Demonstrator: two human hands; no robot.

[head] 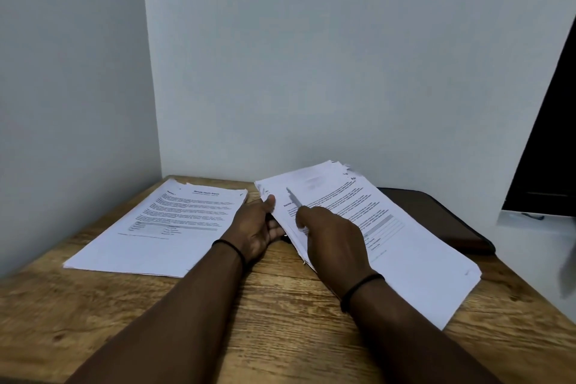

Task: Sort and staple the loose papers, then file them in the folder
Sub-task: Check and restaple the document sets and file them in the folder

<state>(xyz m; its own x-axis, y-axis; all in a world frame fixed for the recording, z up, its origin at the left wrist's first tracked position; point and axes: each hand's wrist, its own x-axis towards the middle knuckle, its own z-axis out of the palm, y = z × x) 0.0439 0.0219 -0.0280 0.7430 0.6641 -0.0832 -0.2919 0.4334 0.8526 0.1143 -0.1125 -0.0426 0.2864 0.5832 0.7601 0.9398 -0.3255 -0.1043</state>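
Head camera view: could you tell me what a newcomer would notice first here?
Two white paper stacks on the wooden table stand out: a flat sorted pile at the left and a thicker, untidy stack at the right. Both hands work that right stack, the left hand gripping its left edge, the right hand resting on top. A dark folder lies behind it.

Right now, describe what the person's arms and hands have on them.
Both forearms are bare, with no sleeves in view. The left hand has a thin black band round its wrist. The right hand has a like black band round its wrist. No rings, watch or gloves show.
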